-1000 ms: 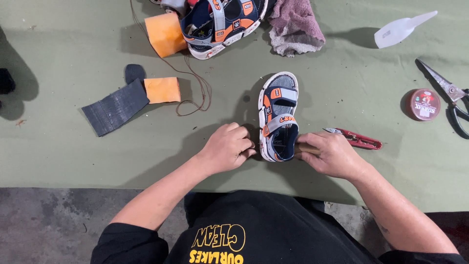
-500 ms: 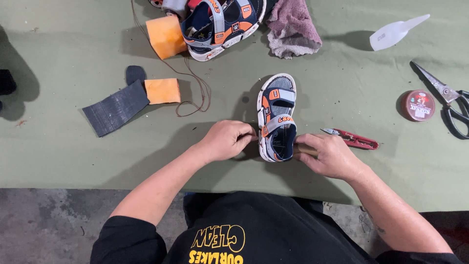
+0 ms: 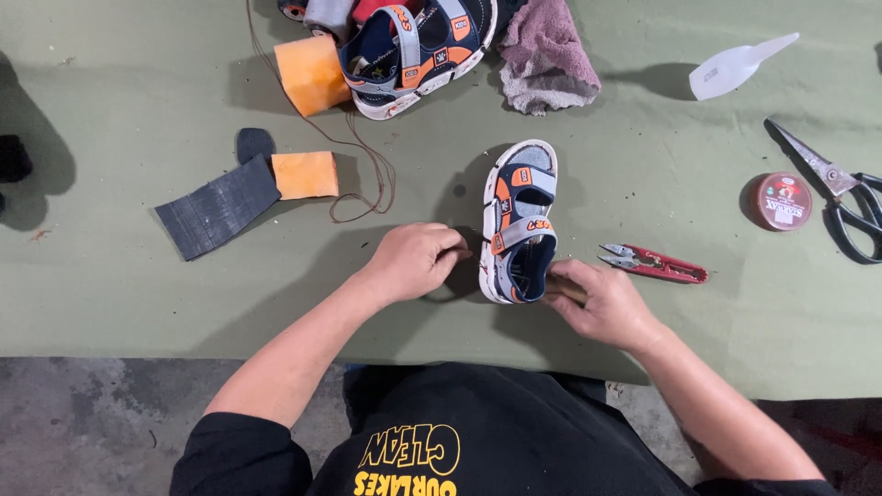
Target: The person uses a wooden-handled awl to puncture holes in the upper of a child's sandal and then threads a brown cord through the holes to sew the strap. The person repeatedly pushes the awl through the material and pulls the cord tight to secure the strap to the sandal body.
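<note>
Looking straight down on an olive-green cloth-covered counter (image 3: 643,165), with a person's two bare forearms reaching in from the bottom edge. Steadying, between both hands, a small child's sandal (image 3: 519,225) in navy, grey and orange with a white sole, resting sole-down near the middle of the counter, toe pointing away from the person. Closing the right hand (image 3: 597,303) on the heel end, thumb and fingertips pressing against the back of the sandal. Curling the left hand (image 3: 413,262) into a loose fist just beside the sandal's left edge, fingertips bunched together; impossible to tell whether pinching something thin or merely resting there. Judging from this view alone: seeming to be in the middle of the hand work on this sandal, both straps already sitting in place across the top, no tool in either hand, and nothing showing what remains at the heel. Leaving untouched a pair of red thread snips (image 3: 654,264) lying just to the right of the sandal. Keeping well apart, at the top edge, a matching second sandal (image 3: 413,50), touching an orange foam block (image 3: 310,73), with a crumpled pinkish-grey rag (image 3: 547,55) just beside the sandal. Trailing from there, a loop of thin brown cord (image 3: 367,174), ending near another orange foam piece (image 3: 305,174) and a dark ribbed rubber strip (image 3: 218,207). Spreading along the right side: a white plastic squeeze bottle (image 3: 735,66), a small round red-topped tin (image 3: 784,200) and large black-handled scissors (image 3: 841,193).
</note>
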